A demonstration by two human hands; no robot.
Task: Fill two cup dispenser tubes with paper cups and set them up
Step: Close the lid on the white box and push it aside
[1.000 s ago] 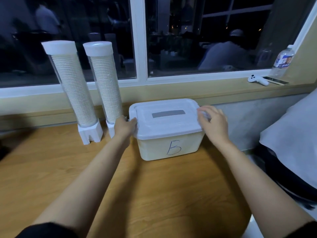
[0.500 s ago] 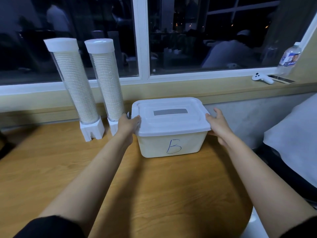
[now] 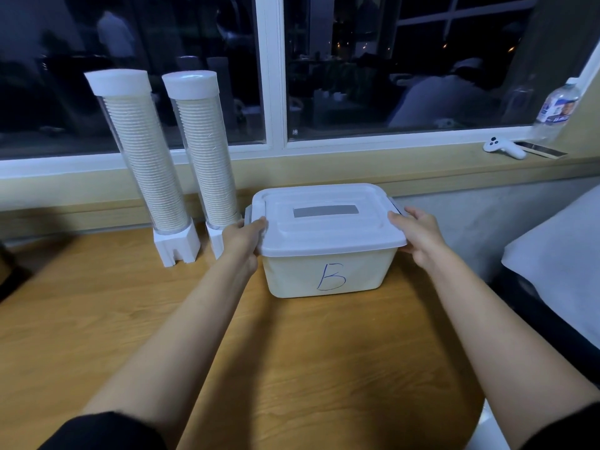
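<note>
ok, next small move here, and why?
Probably press both ends of the lid down to seat it on the box. The left tube and right tube stand upright, full and capped, and the left hand and right hand each grip one end of the lid. Whether it is latched can't be told.

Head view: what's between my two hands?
In the head view, the white lidded box marked B sits between the left hand and right hand.

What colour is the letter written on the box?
Blue letter B on the box, head view.
</note>
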